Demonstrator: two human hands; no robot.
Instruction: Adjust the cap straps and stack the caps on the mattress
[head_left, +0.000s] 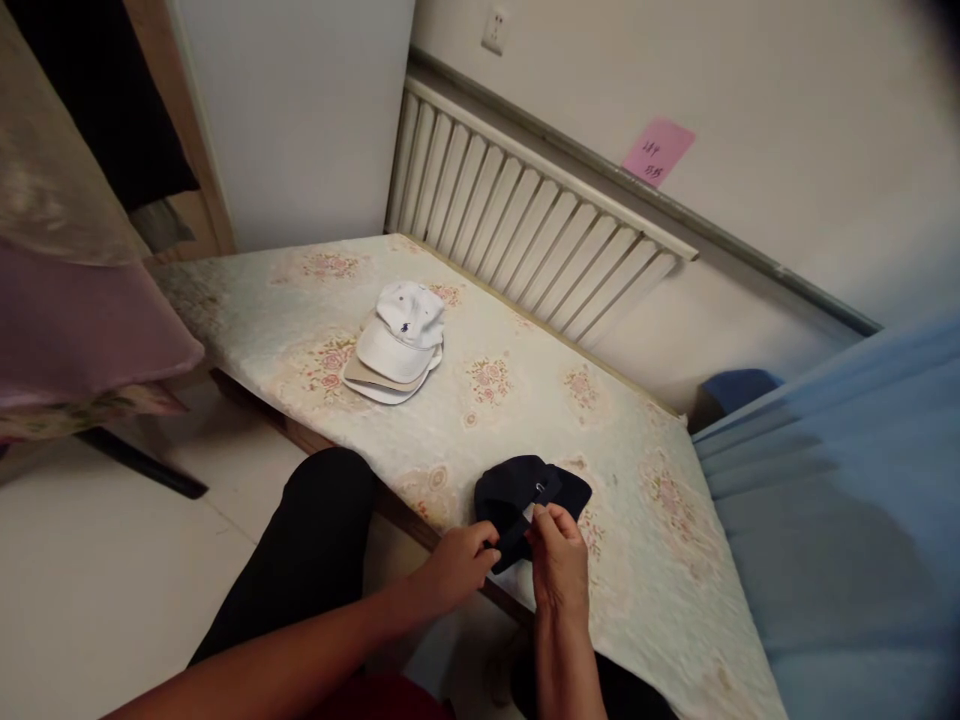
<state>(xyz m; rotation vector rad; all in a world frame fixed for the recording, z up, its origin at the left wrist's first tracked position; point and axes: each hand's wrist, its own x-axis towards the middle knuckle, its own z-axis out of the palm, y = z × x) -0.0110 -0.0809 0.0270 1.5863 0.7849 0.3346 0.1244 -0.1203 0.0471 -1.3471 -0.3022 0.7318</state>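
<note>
Both hands grip the dark cap [531,497] at the mattress [525,400] near edge, left hand [459,566] holding its rim, right hand [556,560] pinching the rear strap; fastening appears underway, needing fine fingertip alignment.

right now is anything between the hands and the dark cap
No. Both the left hand and the right hand already grip the dark cap at its near edge on the mattress; the white caps lie apart.

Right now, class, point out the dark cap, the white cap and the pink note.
dark cap [562,485]: head view, crown.
white cap [411,310]: head view, crown top.
pink note [658,150]: head view, centre.
</note>
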